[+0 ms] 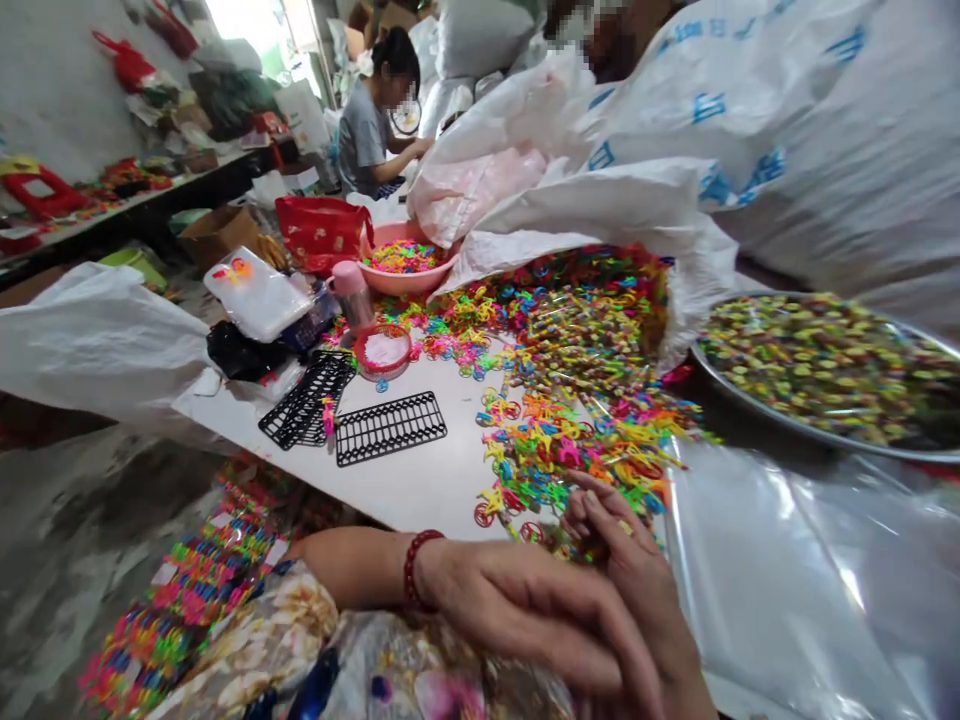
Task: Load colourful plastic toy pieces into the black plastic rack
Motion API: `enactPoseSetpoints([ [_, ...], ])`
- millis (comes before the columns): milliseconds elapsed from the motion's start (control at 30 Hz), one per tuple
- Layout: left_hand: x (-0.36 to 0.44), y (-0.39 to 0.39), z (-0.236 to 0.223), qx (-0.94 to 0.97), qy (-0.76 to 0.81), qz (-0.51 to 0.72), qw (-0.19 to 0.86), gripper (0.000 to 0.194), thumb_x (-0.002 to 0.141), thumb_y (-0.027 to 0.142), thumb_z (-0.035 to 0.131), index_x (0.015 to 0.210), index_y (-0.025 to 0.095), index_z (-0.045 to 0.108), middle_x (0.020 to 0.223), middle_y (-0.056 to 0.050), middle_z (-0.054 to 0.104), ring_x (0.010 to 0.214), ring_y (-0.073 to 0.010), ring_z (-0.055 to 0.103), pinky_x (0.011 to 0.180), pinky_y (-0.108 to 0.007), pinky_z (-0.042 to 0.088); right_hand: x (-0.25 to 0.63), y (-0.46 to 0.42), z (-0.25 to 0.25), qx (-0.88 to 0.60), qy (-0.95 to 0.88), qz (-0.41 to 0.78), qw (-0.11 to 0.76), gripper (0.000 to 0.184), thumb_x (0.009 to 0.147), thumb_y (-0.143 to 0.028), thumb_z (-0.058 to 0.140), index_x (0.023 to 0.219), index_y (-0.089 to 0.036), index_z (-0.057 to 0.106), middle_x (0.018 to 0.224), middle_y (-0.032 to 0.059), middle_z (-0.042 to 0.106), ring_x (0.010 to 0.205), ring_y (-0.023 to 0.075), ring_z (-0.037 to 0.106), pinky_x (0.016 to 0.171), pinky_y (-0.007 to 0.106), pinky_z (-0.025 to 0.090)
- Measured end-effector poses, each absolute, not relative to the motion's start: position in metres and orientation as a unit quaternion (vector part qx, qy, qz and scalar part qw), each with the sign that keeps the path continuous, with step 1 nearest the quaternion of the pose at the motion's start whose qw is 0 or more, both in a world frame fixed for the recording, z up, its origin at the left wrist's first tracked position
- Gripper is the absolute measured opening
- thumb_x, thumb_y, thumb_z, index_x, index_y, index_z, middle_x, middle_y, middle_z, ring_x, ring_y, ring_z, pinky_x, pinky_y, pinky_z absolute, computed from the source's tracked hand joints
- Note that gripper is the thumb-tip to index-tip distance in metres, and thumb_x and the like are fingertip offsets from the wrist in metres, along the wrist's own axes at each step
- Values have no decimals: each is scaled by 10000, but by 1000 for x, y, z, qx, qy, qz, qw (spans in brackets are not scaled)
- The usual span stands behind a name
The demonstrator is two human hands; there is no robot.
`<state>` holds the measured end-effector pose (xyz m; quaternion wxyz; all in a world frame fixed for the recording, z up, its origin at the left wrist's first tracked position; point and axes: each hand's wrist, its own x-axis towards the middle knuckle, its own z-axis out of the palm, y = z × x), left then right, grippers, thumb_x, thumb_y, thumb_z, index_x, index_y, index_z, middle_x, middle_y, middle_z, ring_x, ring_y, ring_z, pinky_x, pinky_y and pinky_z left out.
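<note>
My left hand (532, 610), with a dark red bead bracelet (417, 568) at its wrist, reaches across the front of my right wrist. Its fingers are stretched out and slightly blurred, and nothing shows in them. Just beyond it, my right hand (619, 540) wears a ring and has loosely bent fingers, partly apart, with no held object visible. Its fingertips are at the near edge of a heap of small colourful plastic pieces (555, 450) on the white tabletop (450, 490). Whether they touch any piece I cannot tell.
Black plastic grids (391, 428) lie left of the heap, near a red basket (382, 352) and a pink flask (351, 296). On the right are a large metal tray (825, 440) of small pieces and clear plastic bags (772, 570). Behind, a person (367, 140) sits beyond white sacks (517, 130).
</note>
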<state>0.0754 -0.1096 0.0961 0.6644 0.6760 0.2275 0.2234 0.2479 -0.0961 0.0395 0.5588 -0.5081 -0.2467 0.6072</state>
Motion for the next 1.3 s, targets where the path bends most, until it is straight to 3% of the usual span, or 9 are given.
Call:
enactPoseSetpoints([
  [133, 83, -84, 63, 703, 406, 317, 490, 306, 876, 364, 603, 1102, 159, 625, 1039, -100, 647, 860, -174, 613, 782, -296, 519, 240, -94, 38, -516, -302, 524, 607, 383, 755, -467, 776, 1074, -270, 701, 767, -13, 565, 663, 113, 523, 561, 203, 465],
  [333, 91, -71, 23, 702, 439, 277, 488, 125, 866, 210, 532, 874, 147, 640, 820, -32, 642, 736, -138, 552, 712, -250, 463, 211, -80, 13, -523, -395, 430, 621, 528, 849, -506, 677, 1320, -297, 558, 1092, 54, 644, 896, 172, 629, 789, 307, 551],
  [433, 91, -66, 21, 692, 454, 279, 486, 155, 870, 188, 499, 902, 145, 645, 828, -27, 652, 713, -127, 540, 669, -232, 446, 206, -78, 1, -509, -400, 469, 600, 486, 846, -531, 670, 1248, -269, 591, 1179, 95, 661, 1000, 214, 656, 862, 369, 564],
  [533, 83, -51, 21, 711, 481, 242, 453, 217, 915, 236, 452, 858, 164, 649, 789, -18, 648, 699, -133, 538, 665, -241, 445, 214, -78, -3, -525, -406, 491, 564, 399, 827, -561, 678, 1054, -233, 661, 1097, 108, 700, 953, 228, 671, 766, 346, 590],
  [633, 73, -21, 16, 684, 578, 268, 355, 237, 945, 307, 442, 891, 184, 637, 852, -32, 642, 774, -158, 563, 767, -281, 469, 228, -80, -1, -557, -390, 487, 548, 474, 819, -591, 667, 1145, -248, 633, 960, 72, 703, 656, 164, 622, 499, 266, 526],
  [733, 67, 15, 4, 655, 641, 292, 275, 176, 882, 340, 579, 908, 170, 615, 1018, -94, 608, 991, -218, 559, 952, -349, 429, 234, -85, 3, -587, -401, 479, 514, 510, 817, -587, 671, 1202, -258, 613, 752, 3, 636, 491, 120, 490, 397, 234, 415],
  [867, 73, 50, -15, 607, 660, 310, 316, 177, 743, 267, 713, 729, 179, 561, 992, -109, 590, 1086, -266, 521, 1013, -384, 379, 227, -92, 6, -601, -424, 474, 484, 387, 817, -620, 641, 908, -245, 672, 689, 3, 603, 537, 150, 519, 461, 268, 444],
  [1033, 77, 59, -27, 553, 654, 365, 366, 188, 732, 184, 667, 656, 188, 495, 804, -43, 584, 919, -208, 561, 848, -321, 452, 228, -95, 7, -601, -495, 386, 495, 388, 746, -615, 713, 792, -231, 756, 861, 61, 668, 843, 226, 607, 789, 354, 507],
  [1300, 49, 31, -13, 483, 554, 476, 483, 226, 821, 361, 622, 949, 186, 558, 844, 9, 614, 653, -99, 599, 630, -228, 504, 232, -97, 13, -581, -399, 510, 494, 394, 667, -569, 807, 803, -214, 704, 741, 17, 639, 637, 162, 542, 553, 272, 466],
])
